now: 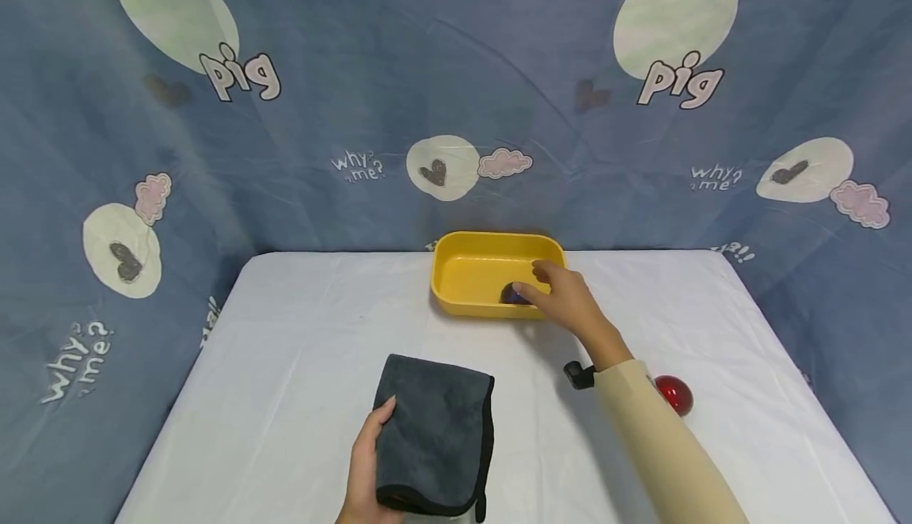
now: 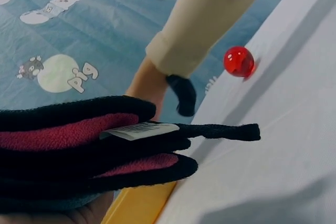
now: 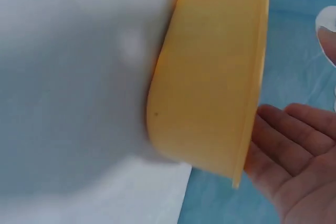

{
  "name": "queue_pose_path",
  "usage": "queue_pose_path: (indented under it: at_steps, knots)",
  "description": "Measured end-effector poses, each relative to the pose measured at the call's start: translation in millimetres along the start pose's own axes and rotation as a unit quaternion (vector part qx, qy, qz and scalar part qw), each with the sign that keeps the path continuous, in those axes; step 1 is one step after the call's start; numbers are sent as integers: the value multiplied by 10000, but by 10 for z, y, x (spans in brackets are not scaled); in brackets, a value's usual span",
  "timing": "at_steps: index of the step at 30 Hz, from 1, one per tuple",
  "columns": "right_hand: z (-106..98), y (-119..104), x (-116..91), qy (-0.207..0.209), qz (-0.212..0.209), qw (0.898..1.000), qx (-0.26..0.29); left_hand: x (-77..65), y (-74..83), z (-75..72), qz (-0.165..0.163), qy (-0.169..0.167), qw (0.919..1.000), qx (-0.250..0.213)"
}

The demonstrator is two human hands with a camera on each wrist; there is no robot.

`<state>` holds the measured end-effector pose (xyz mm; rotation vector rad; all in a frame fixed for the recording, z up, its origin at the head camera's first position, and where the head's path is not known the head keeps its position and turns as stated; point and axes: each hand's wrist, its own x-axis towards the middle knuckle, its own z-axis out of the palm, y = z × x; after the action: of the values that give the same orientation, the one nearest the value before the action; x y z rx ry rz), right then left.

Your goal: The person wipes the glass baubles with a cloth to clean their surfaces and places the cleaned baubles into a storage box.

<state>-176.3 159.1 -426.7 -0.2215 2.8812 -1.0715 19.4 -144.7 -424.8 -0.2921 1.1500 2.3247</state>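
Note:
My left hand (image 1: pixel 370 476) grips a folded dark grey towel (image 1: pixel 436 437) with black edging, thumb on top, near the front of the table. Pink inner layers and a white label of the towel (image 2: pixel 68 132) show in the left wrist view. At the back of the table my right hand (image 1: pixel 568 300) hovers over the right end of a yellow basin (image 1: pixel 456 309), fingers spread and loosely bent. A dark blue ball (image 1: pixel 509 294) lies inside the basin below the thumb. In the right wrist view the palm of the right hand (image 3: pixel 299 161) holds nothing.
A shiny red ball (image 1: pixel 674 395) sits on the white tabletop (image 1: pixel 299 397), just right of the right sleeve (image 1: pixel 655 437). A blue printed curtain (image 1: pixel 342 96) hangs behind the basin and along both sides. A black strap end (image 1: pixel 579 375) sticks out from the right wrist.

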Motion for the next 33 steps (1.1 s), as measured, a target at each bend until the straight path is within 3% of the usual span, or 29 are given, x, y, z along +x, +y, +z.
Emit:
queue_pose_path:
  at_steps: [1,2,5,12,16,20,27,30,33]
  knots:
    - [-15,15,-55,98,-59,9999,-13,5,15,18,-259,42,9993,-250]
    - [-37,26,-117,183,-77,9998,-55,9,21,33,-309,78,9990,-315]
    - [-145,64,-355,300,27,9990,-328,17,26,59,-229,127,9991,-347]
    - [-455,335,-1053,61,303,9948,-974,21,33,105,-3,267,9988,-422]
    - [-522,529,-1400,233,159,9920,-1226,31,28,125,52,413,9981,-446]
    - [-527,688,-1691,140,392,9866,-1577,42,14,149,65,524,9975,-464]
    - [-506,818,-1957,-332,1148,9746,-1892,69,-13,172,122,597,9967,-541]
    - [-474,824,-1984,-131,1062,9756,-1918,83,-23,179,145,578,9966,-567]
    - [-445,825,-1991,338,787,9779,-1907,75,-21,199,203,557,9965,-594]
